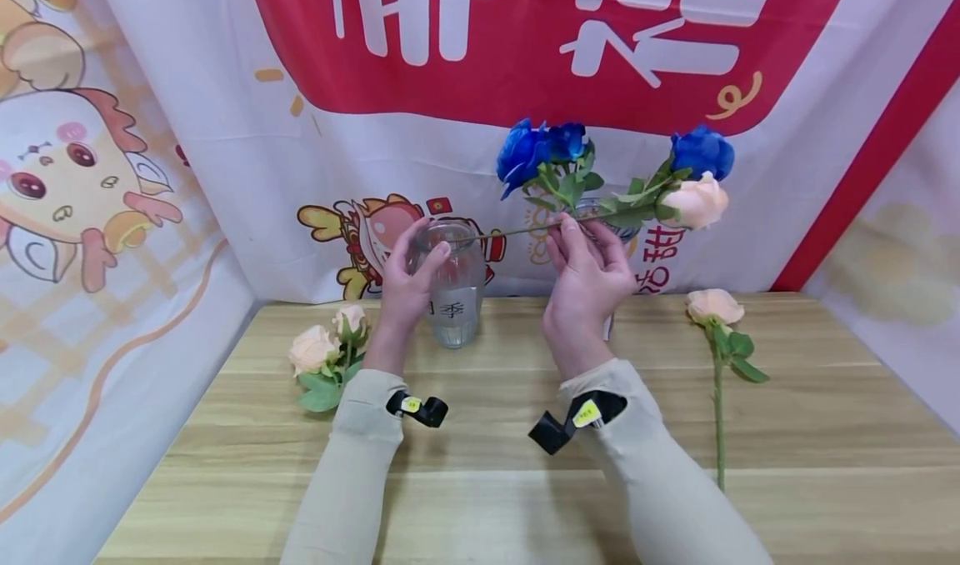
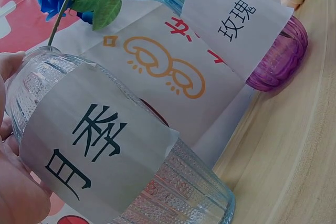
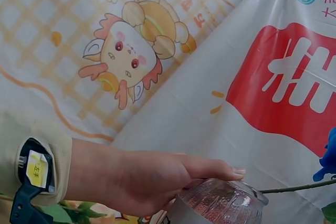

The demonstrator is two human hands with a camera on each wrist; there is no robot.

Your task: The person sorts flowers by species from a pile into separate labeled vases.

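Observation:
My left hand (image 1: 405, 286) grips a clear glass vase (image 1: 459, 327) near its neck, thumb at the rim. The vase tilts and bears a white label (image 2: 100, 145) with black characters. My right hand (image 1: 585, 307) pinches the green stem of a peach rose (image 1: 699, 202), whose bloom points right. The stem's cut end lies at the vase mouth, seen also in the right wrist view. Behind my right hand, largely hidden in the head view, a second labelled vase with a purple base (image 2: 281, 59) holds blue roses (image 1: 522, 155).
Two peach roses (image 1: 313, 350) lie on the wooden table (image 1: 480, 507) left of my left arm, partly covered by it. Another peach rose (image 1: 715, 307) lies at the right, stem toward me. A printed cloth backdrop (image 1: 225, 73) stands behind the table and along its sides.

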